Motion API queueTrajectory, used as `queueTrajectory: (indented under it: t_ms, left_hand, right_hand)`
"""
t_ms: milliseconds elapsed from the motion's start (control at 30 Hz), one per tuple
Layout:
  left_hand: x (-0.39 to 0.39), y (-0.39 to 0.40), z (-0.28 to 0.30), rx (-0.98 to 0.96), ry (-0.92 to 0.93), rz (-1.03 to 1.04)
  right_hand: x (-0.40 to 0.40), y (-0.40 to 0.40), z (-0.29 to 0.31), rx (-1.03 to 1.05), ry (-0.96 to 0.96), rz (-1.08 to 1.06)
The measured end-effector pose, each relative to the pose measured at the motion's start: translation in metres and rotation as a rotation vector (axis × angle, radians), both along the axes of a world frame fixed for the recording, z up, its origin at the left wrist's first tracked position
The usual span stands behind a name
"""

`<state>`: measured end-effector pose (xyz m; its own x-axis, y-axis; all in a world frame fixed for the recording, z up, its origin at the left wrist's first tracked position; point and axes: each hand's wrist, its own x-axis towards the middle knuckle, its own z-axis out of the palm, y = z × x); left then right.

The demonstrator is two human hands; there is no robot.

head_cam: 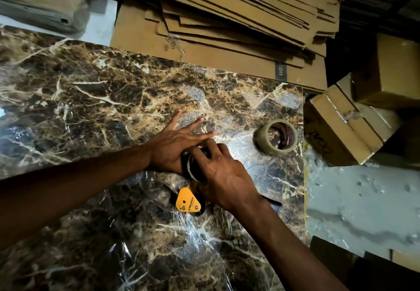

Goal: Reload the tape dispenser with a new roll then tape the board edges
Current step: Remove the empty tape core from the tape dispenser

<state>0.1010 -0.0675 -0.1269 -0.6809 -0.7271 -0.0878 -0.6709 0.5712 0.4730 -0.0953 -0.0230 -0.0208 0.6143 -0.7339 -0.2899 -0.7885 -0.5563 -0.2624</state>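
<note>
A yellow and black tape dispenser [188,202] lies on the brown marble-patterned board [91,99], which is wrapped in clear film. My right hand [222,174] grips a tape roll [193,170] sitting at the dispenser's hub. My left hand [177,140] rests flat against the roll's far side, fingers spread out over the board. Another roll of clear tape [276,136] lies flat near the board's right edge, apart from both hands.
Stacks of flattened cardboard [227,17] lie beyond the board's far edge. Taped cardboard boxes [341,127] stand to the right. A pale floor [363,199] shows past the board's right edge.
</note>
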Motion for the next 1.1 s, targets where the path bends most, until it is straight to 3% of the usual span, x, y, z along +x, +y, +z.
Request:
queueTrajectory:
  t_ms: [100, 200, 367, 633, 967, 1100]
  left_hand:
    - [0.002, 0.000, -0.003, 0.016, 0.023, -0.002]
    - [0.004, -0.001, -0.007, -0.020, 0.086, -0.022]
    - [0.004, -0.003, -0.017, -0.076, -0.007, -0.029]
    - [0.002, -0.003, -0.018, -0.081, -0.018, -0.038]
    - [0.000, -0.001, -0.014, 0.000, 0.201, 0.042]
    - [-0.003, 0.002, -0.012, -0.075, 0.244, 0.089]
  right_hand:
    - [-0.004, -0.004, 0.012, 0.076, -0.060, -0.015]
    - [-0.011, -0.020, 0.024, 0.092, -0.205, -0.208]
    - [-0.011, -0.034, 0.017, -0.206, 0.254, -0.010]
    - [-0.019, -0.032, 0.019, -0.230, 0.260, 0.095]
    - [-0.002, -0.015, 0.018, -0.064, 0.070, -0.189]
    - [0.022, 0.011, 0.009, -0.089, 0.140, -0.342]
